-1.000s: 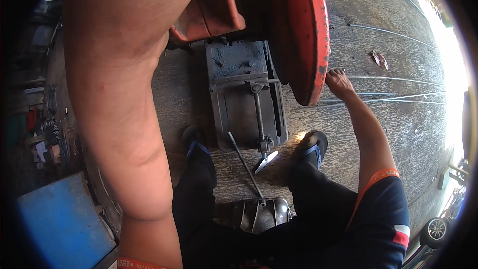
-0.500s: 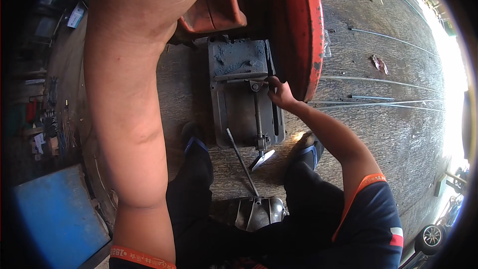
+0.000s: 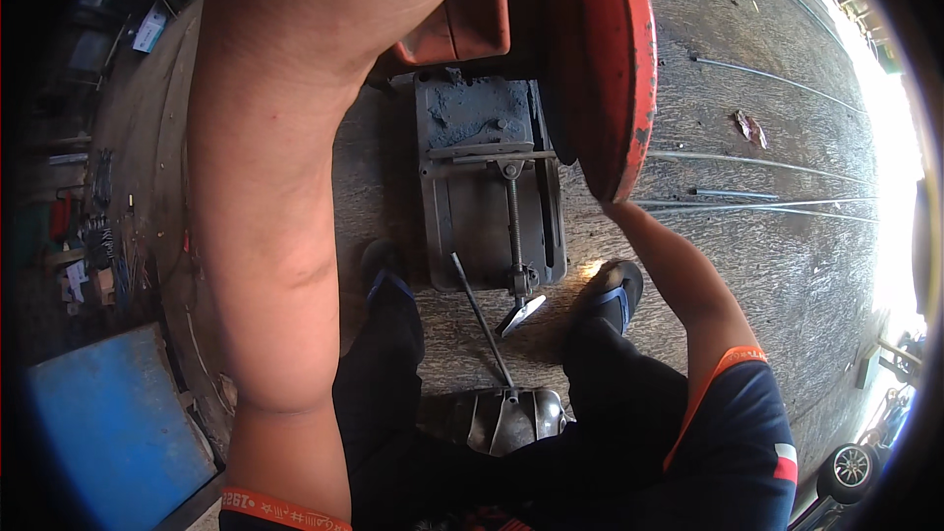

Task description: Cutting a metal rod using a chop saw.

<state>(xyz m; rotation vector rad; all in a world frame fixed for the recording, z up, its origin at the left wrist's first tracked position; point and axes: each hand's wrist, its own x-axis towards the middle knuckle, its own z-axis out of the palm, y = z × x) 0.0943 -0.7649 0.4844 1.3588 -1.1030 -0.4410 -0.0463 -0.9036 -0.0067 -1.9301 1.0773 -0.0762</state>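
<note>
My left arm (image 3: 270, 187) reaches up past the top edge, so its hand is out of sight. Beside it is a red cut-off saw with a curved, chipped guard (image 3: 637, 69) and a red housing (image 3: 457, 25). My right forearm (image 3: 683, 261) runs up to the guard's lower end, which hides the hand and fingers. Below the saw lies its grey base (image 3: 462, 236), with a clamp screw (image 3: 512, 206) along it. A thin flat metal strip (image 3: 543, 154) sits across the base between the clamp and the blue-grey fence block (image 3: 477, 113), its end sticking out to the right.
A rod (image 3: 482, 320) slants down to a ribbed metal casing (image 3: 506, 418) between my legs. My sandalled feet flank the base. Long thin rods (image 3: 767, 165) lie on the floor at right. A blue panel (image 3: 123, 423) stands lower left, with assorted tools (image 3: 103, 236) beyond it.
My right hand has left the metal strip at the clamp and gone right, behind the red guard. The saw and my left arm have shifted slightly right in view.
</note>
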